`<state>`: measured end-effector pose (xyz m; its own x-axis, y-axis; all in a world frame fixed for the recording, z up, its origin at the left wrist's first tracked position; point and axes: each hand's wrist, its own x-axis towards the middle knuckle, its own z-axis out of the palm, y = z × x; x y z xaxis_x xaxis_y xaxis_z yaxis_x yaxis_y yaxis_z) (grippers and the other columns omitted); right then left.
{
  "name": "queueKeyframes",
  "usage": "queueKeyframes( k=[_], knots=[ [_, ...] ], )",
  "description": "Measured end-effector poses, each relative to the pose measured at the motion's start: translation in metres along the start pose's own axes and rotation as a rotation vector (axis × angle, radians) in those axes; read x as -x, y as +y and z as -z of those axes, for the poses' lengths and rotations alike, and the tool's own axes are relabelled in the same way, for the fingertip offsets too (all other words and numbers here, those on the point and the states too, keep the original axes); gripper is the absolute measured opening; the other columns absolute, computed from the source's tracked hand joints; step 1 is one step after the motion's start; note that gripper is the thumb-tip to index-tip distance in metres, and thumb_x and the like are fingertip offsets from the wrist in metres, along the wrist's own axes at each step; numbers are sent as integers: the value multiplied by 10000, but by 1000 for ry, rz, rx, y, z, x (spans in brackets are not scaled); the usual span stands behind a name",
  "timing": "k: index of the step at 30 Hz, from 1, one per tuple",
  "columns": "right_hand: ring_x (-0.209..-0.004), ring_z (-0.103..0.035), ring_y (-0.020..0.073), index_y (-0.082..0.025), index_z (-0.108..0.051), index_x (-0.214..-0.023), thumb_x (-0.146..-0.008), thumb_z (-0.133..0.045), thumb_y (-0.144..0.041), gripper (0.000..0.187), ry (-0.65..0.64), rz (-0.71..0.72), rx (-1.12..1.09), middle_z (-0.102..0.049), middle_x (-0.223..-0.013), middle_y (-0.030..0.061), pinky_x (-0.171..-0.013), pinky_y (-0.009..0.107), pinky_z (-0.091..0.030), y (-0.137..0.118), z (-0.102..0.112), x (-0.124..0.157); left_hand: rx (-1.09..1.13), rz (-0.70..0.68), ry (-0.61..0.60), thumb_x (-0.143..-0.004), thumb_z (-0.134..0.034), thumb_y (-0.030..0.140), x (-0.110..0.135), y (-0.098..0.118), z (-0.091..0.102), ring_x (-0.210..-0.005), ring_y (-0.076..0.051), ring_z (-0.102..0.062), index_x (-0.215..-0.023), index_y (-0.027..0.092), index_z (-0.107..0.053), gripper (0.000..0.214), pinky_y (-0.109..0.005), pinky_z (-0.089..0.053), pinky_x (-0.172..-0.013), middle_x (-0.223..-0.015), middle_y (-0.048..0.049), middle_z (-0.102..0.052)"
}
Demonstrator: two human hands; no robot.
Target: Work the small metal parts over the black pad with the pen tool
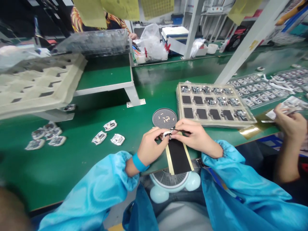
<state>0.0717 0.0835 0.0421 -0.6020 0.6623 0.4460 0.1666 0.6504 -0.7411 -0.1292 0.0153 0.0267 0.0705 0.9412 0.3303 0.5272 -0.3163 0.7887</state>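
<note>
Above a black mat with yellow tape edges (178, 157), my left hand (152, 144) is closed on a small white housing (166, 134), partly hidden by the fingers. My right hand (196, 134) pinches dark tweezers (181, 131), whose tip end meets the housing. Just beyond my hands lies a round dark perforated dish (161, 116) with several tiny pale pieces on it. Three white housings, one of them (117, 139) nearest my left hand, rest on the green table (134, 122).
A tray with compartments (216, 123) holding small assemblies stands beyond my right hand. Several housings (50, 133) lie at left, near a raised shelf (103, 75) bearing a beige moulded tray (43, 80). At right, a co-worker's hands (292, 122) hold something pale. A slanted post (250, 41) rises behind.
</note>
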Motion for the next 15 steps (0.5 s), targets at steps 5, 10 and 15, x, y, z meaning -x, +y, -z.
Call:
queueKeyframes(
  k=[5,10,15],
  knots=[
    [-864,-638,181,-230,-734,-1075,-953,-657,-241,144,2,109,94,-659,-949,62,-755,326,-535,6,-5,8,-1,7,5,-899,-633,165,1,-3,-1,-714,-146,-547,-993,203,-748,153,-269,-444,-679,-800,-11,-657],
    [-895,-629,197,-219,-676,-1087,-1001,-569,-269,146,-156,81,205,-645,-1015,82,-784,337,-531,1,0,1,7,39,21,-880,-641,172,-1,-3,-1,-694,-142,-563,-977,202,-747,147,-260,-445,-650,-804,-14,-672],
    [-863,-603,193,-204,-616,-1027,-1011,-555,-306,120,-179,46,231,-631,-984,70,-762,320,-500,-2,9,-29,-3,114,49,-875,-649,205,-13,-5,10,-695,-143,-592,-955,188,-729,115,-259,-455,-644,-830,-19,-703]
  ],
)
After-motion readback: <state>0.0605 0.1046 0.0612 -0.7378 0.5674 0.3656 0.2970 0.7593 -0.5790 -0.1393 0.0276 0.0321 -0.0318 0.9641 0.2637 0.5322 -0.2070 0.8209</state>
